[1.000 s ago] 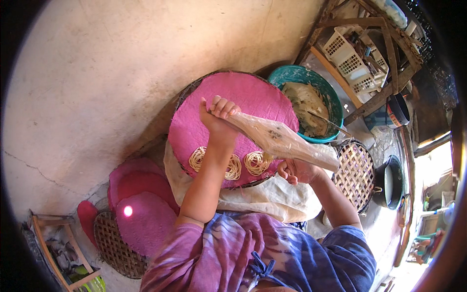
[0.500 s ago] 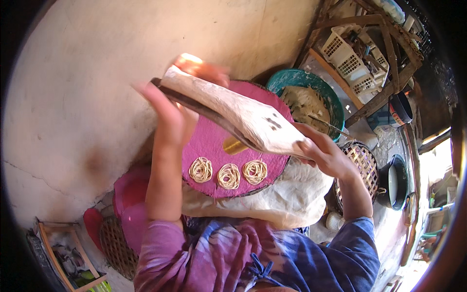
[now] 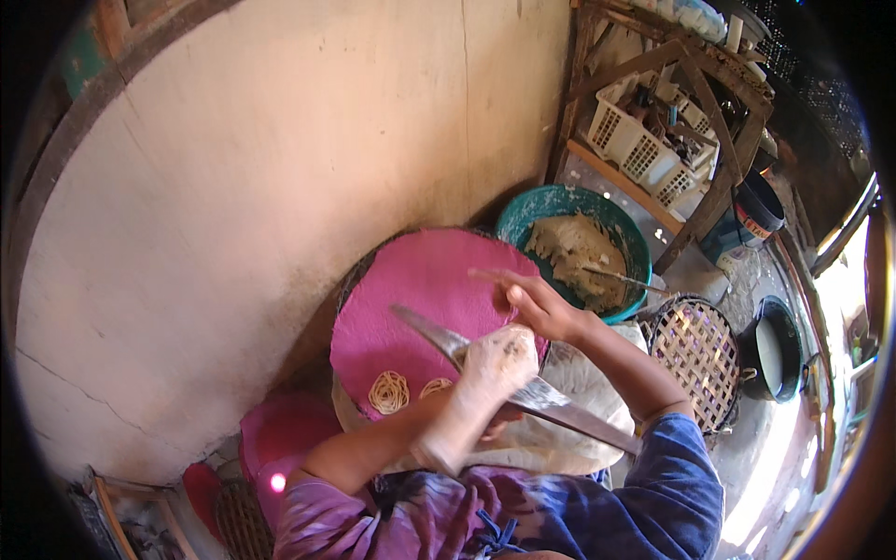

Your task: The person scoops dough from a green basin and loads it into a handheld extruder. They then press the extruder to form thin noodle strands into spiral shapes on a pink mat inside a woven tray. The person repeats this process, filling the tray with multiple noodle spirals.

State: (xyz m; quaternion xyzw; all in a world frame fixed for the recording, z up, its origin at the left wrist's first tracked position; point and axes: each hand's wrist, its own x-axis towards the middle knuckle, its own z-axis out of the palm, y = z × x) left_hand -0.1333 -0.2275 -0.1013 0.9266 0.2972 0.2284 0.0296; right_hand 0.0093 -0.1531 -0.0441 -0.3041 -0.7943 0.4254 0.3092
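Observation:
Above a round tray (image 3: pixel 411 271) covered in pink cloth, a long flat dark bar (image 3: pixel 588 420) slants across. A whitish, dough-smeared piece (image 3: pixel 509 359) with dark marks crosses over it; I cannot make out its kind. My left hand (image 3: pixel 502 426) is closed around the bar from below, largely hidden behind that piece. Just past the whitish piece's upper end, my right hand (image 3: pixel 546 310) has its fingers stretched out to the left, holding nothing. One coiled nest of thin pale strands (image 3: pixel 388 392) lies on the pink cloth. A second nest (image 3: pixel 435 385) is partly covered by my left arm.
Beyond the tray stands a green basin (image 3: pixel 523 210) of pale dough with a stick (image 3: pixel 621 277) in it. To the right are a woven basket (image 3: pixel 695 350), a dark bucket (image 3: pixel 779 345) and a white crate (image 3: pixel 644 154) under a wooden frame. A wall (image 3: pixel 280 168) rises at left.
The bar and whitish piece have come down and separated into a cross. My right hand has let go of their right end and moved left; my left hand has swung down and right.

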